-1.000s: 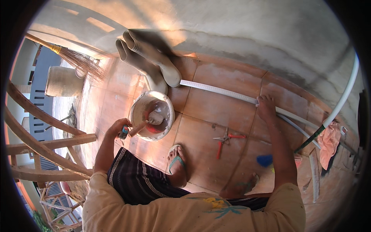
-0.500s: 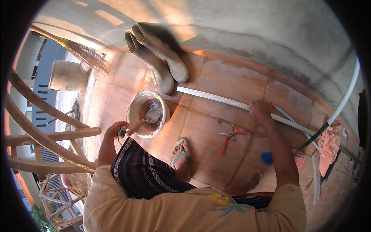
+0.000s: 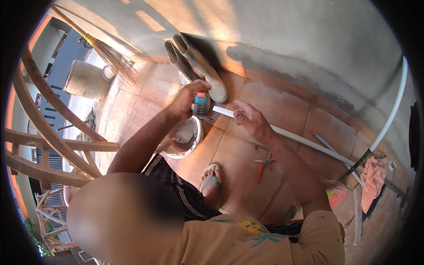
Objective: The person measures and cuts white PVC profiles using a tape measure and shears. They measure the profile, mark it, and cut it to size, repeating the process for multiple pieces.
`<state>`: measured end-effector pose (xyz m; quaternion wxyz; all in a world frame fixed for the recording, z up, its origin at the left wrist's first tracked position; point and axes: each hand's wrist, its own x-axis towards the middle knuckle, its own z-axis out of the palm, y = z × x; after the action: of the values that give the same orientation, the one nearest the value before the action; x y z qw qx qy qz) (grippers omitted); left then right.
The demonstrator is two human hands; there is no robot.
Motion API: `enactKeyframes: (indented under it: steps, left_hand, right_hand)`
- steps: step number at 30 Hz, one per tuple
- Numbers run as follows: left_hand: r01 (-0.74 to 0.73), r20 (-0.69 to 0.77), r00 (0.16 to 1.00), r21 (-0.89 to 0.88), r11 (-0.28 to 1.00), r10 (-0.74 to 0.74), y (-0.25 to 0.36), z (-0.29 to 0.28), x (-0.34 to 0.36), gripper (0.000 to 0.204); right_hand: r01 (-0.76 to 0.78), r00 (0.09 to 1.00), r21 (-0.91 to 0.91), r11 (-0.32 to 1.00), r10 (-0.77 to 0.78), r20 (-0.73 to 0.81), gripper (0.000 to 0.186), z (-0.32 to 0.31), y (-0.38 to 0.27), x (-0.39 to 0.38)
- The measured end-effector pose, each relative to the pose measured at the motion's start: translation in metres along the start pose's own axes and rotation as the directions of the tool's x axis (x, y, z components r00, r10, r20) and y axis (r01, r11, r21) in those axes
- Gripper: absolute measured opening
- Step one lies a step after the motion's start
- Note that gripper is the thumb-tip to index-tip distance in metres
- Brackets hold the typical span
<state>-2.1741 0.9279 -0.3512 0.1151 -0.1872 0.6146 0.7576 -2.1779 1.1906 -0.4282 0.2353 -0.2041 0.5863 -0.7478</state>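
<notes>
Near the bucket [image 3: 199, 134], left hand [image 3: 189, 100] grips a tool [image 3: 201, 103]; right hand [image 3: 254, 122], white strip [image 3: 224, 111] (end jutting).

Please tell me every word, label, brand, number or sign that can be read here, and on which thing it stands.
None can be read.
Strip: small marks, too small to read.
Shirt: yellow and teal print, no readable words.
Blue-black item: no readable text.

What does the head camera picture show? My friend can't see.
A left hand holds a blue and black object near one end of a long white strip, gripped by the right hand. Around them are a pale bucket, tall boots and a red-handled tool on the tiled floor.
</notes>
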Motion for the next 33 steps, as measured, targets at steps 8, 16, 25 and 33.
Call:
enactKeyframes:
  steps: [8,16,25,33]
  left_hand:
    - [-0.086,0.234,0.972,0.338,0.937,0.005,-0.072,0.077,0.047,0.031]
    - [0.169,0.405,0.851,0.392,0.904,-0.334,-0.052,0.08,0.051,0.025]
    - [0.089,0.525,0.806,0.349,0.933,-0.273,-0.066,0.07,0.078,0.023]
    - [0.08,0.567,0.766,0.383,0.92,-0.302,-0.064,0.018,0.111,0.022]
  right_hand:
    - [-0.187,0.93,0.41,0.893,0.295,-0.219,0.045,0.009,-0.003,0.003]
    - [-0.244,0.954,-0.164,0.956,0.207,-0.215,0.045,-0.037,-0.009,-0.024]
    - [-0.131,0.98,-0.328,0.936,0.071,-0.188,0.043,-0.049,0.004,-0.021]
    - [-0.145,0.988,-0.524,0.839,0.092,-0.126,0.049,-0.073,0.02,-0.033]
